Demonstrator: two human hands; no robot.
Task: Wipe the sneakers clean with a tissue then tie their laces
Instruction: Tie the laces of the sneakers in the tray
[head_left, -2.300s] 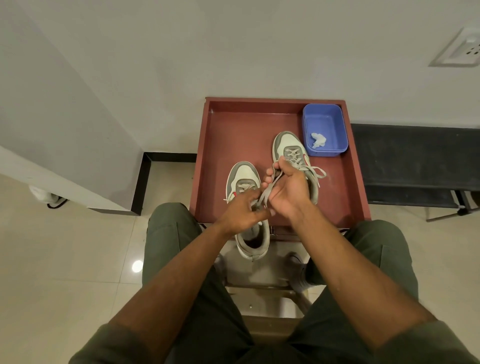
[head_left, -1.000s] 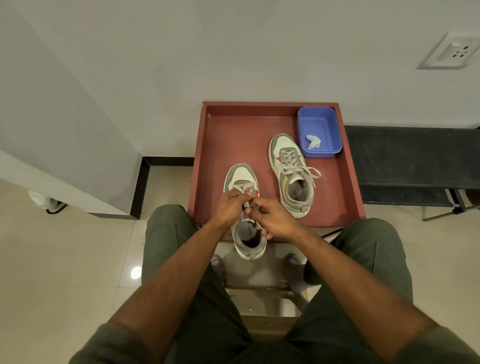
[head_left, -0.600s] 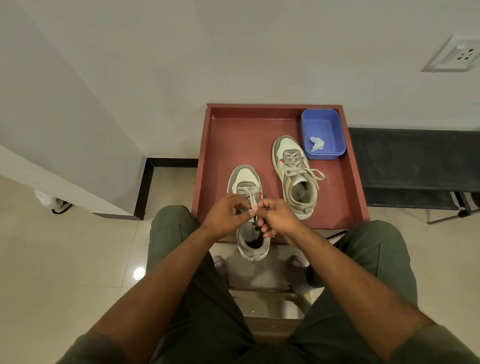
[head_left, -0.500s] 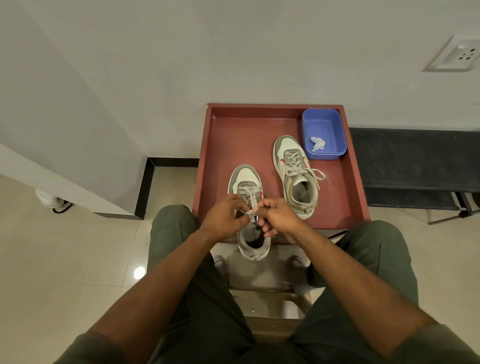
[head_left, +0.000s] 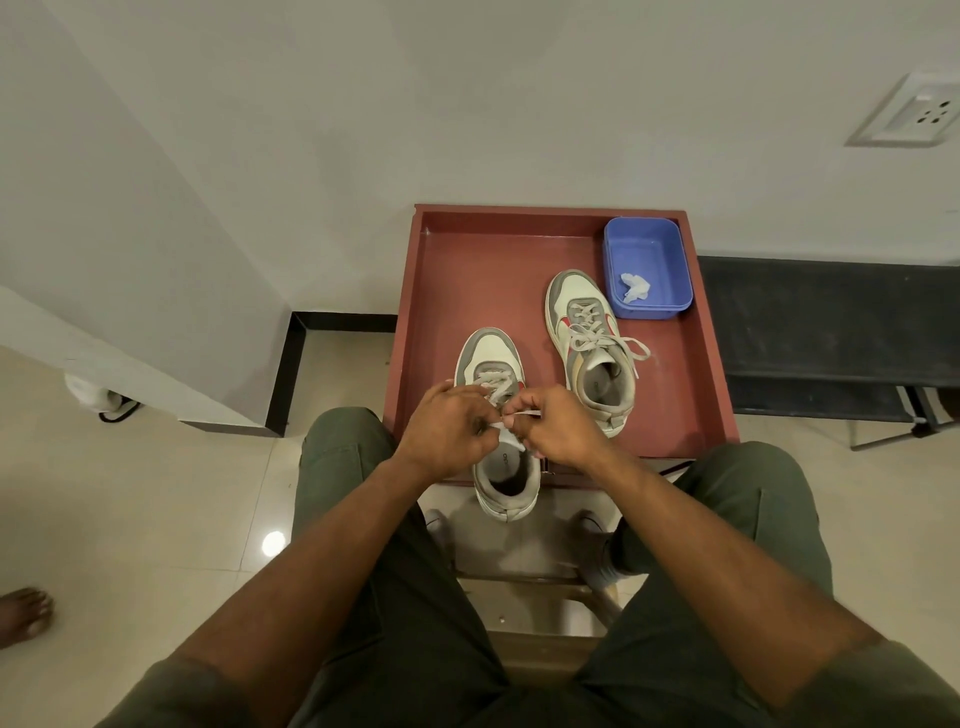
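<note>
While the left hand (head_left: 451, 425) and right hand (head_left: 557, 423) each pinch a pale lace end (head_left: 522, 414), the near grey-and-white sneaker (head_left: 498, 415) overhangs the red worktop's (head_left: 467, 280) edge, probably for reach.

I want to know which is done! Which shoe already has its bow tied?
The far sneaker, beside the blue tub, has a finished bow. The near sneaker overhanging the tray's edge is the one whose laces both hands are pinching.
</note>
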